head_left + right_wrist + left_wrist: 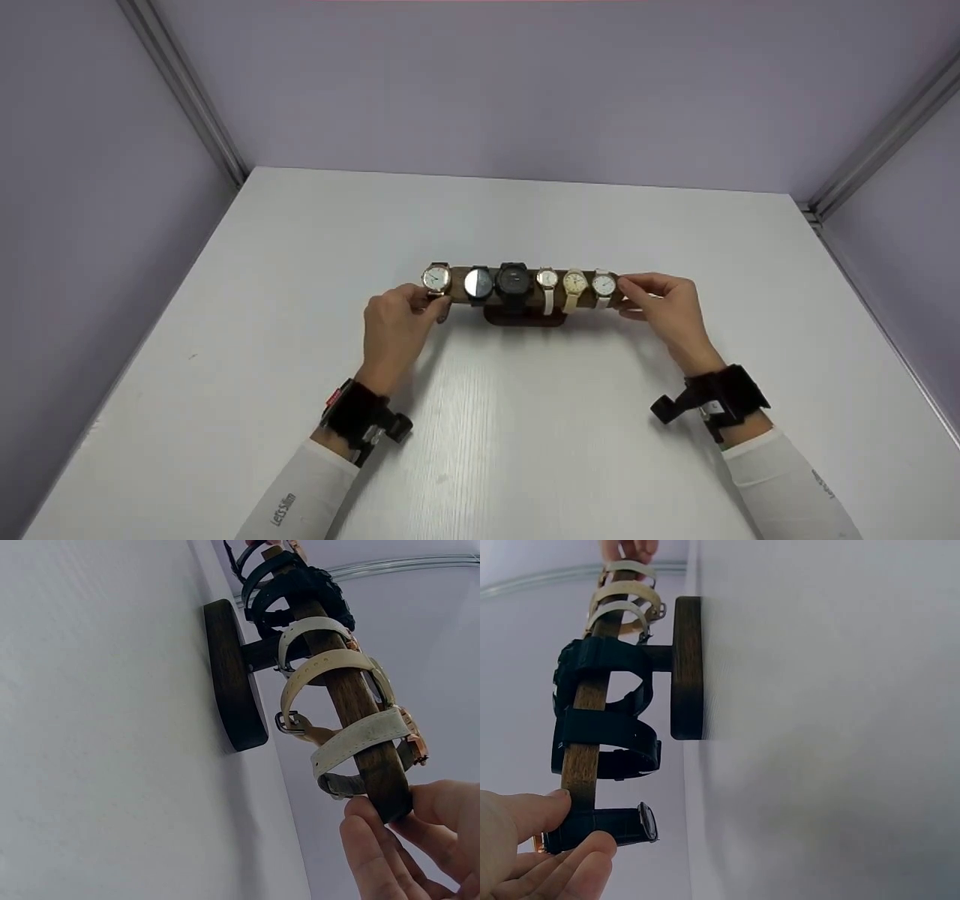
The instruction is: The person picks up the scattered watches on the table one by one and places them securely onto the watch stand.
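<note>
A dark wooden watch stand (525,318) rests on the white table (525,450) by its oval base (688,667). Its horizontal bar (581,765) carries several wristwatches: a rose-gold one (436,278) at the left, two black ones (514,281) in the middle, and pale-strapped ones (575,283) to the right. My left hand (431,301) pinches the bar's left end beside the black strap (600,823) of the leftmost watch. My right hand (636,296) pinches the bar's right end (390,787), just past the last white strap (360,739).
Lilac walls with metal corner posts (187,97) close in the table at the back and both sides. Bare tabletop lies all around the stand. Black camera bands (360,412) sit on both wrists.
</note>
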